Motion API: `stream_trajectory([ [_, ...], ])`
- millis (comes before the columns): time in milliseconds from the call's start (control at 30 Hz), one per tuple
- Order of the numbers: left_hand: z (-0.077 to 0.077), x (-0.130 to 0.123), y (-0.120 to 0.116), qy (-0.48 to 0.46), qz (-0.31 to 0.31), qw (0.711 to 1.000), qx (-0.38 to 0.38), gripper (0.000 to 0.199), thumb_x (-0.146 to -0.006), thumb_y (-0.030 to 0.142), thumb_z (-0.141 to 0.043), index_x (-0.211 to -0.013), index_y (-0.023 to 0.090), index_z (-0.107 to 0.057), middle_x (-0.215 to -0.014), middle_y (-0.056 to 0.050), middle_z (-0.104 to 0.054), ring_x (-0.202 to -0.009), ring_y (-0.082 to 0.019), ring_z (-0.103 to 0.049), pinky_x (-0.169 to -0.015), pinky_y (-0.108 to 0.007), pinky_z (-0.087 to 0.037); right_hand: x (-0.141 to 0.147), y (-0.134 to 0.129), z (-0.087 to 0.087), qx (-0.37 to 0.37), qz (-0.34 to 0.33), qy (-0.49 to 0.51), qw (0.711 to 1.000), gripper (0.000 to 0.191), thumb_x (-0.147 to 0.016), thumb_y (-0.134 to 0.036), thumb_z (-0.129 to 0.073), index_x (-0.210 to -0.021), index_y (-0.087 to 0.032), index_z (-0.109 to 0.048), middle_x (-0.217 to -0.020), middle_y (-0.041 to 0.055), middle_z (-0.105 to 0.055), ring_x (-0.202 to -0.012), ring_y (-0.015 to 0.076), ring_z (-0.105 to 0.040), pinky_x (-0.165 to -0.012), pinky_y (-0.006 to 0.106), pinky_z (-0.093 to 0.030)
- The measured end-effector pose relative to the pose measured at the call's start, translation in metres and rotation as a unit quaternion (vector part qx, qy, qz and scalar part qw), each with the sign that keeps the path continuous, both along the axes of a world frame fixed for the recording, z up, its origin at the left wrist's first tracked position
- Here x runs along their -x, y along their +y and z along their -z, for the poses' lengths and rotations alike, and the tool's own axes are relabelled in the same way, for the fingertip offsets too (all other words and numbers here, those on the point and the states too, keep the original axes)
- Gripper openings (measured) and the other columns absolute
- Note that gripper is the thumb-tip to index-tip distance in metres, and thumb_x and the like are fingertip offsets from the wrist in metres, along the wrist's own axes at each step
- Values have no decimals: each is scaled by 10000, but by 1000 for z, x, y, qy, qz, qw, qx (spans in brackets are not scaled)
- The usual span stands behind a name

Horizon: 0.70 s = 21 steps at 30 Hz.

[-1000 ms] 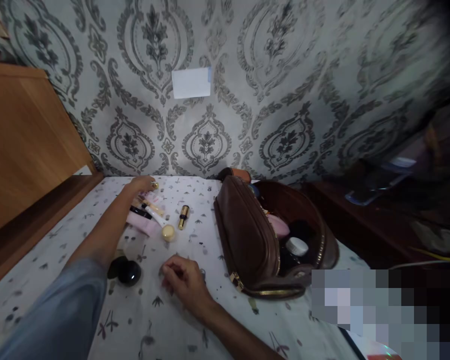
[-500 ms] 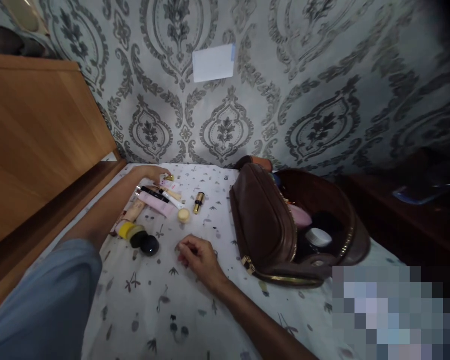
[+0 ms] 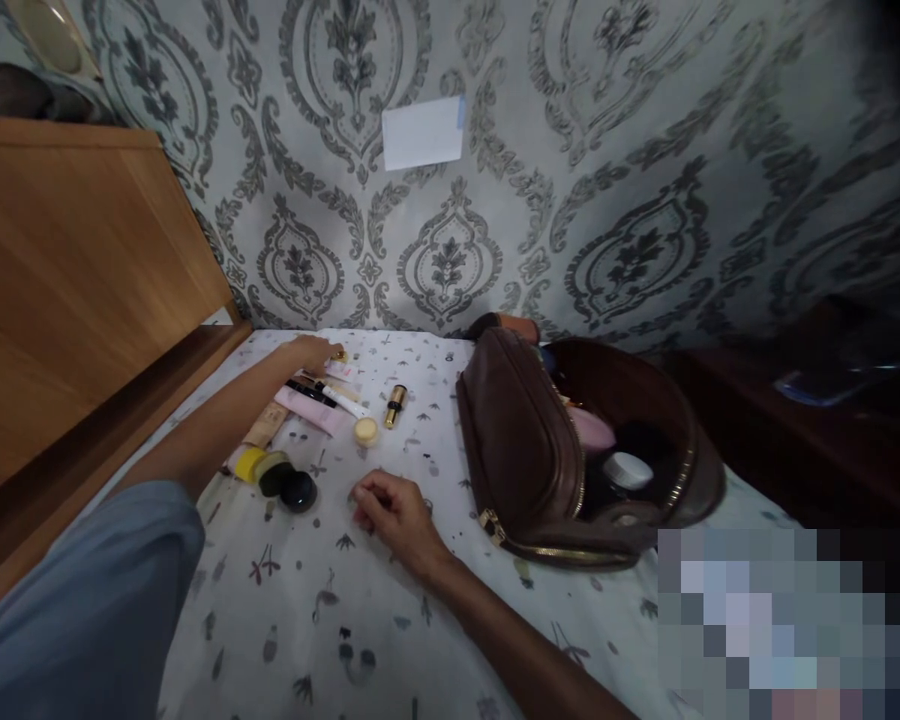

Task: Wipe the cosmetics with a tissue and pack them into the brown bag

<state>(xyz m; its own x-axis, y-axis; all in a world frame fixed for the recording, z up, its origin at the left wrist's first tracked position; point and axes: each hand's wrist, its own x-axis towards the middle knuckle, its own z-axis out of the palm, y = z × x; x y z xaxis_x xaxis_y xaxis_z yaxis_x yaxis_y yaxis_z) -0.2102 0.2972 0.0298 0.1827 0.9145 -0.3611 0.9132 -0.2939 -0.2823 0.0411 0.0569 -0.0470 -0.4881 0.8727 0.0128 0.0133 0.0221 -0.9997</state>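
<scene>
At the far end of the row of cosmetics, my left hand (image 3: 315, 352) has its fingers closed at a small gold-capped item (image 3: 339, 356); the grip is partly hidden. Close by lie a pink tube (image 3: 309, 408), a dark pencil-like stick (image 3: 311, 392) and a white slender tube (image 3: 345, 402). My right hand (image 3: 394, 512) rests on the sheet, fingers curled in with nothing visible in them. Beyond it are a small cream-lidded jar (image 3: 366, 431) and a gold-and-black lipstick tube (image 3: 395, 406). A black round lid or jar (image 3: 298, 491) sits left of my right hand.
An open brown leather bag (image 3: 521, 440) stands to the right, holding a pink item (image 3: 592, 430) and a white rounded item (image 3: 628, 470). Wooden furniture (image 3: 82, 230) borders the left side. Patterned wallpaper (image 3: 450, 250) rises behind the printed sheet (image 3: 390, 640).
My left hand has shifted slightly right, its fingertips now over the gold-capped item. My right hand stays curled in place. The view has moved a little.
</scene>
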Motion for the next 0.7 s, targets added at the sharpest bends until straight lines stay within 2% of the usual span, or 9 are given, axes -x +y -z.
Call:
stream_trajectory([
  [333, -7, -6, -17, -8, 17, 999, -32, 720, -706, 445, -693, -1384, 283, -517, -1346, -116, -609, -1142, -309, -601, -942, -361, -462, 0, 0, 1, -21, 3, -2, 1000, 240, -872, -386, -559, -757, -178, -589, -631, -1, -614, -550, 108, -538, -553, 218, -410],
  [500, -3, -14, -25, -13, 2, 999, -51, 687, -718, 401, -678, -1365, 224, -529, -1291, -147, -621, -1071, -304, -632, -893, -355, -486, 0, -1, 1, -18, 3, -5, 1000, 249, -874, -395, -562, -754, -179, -589, -633, -2, -613, -553, 107, -540, -550, 214, -409],
  [700, 0, -13, -41, -42, 11, 995, -93, 569, -827, 348, -571, -1381, 236, -510, -1316, -138, -583, -1098, -282, -618, -940, -370, -463, 0, -1, 3, -21, 1, -9, 1000, 232, -876, -370, -552, -756, -173, -585, -633, 0, -613, -552, 101, -531, -541, 206, -396],
])
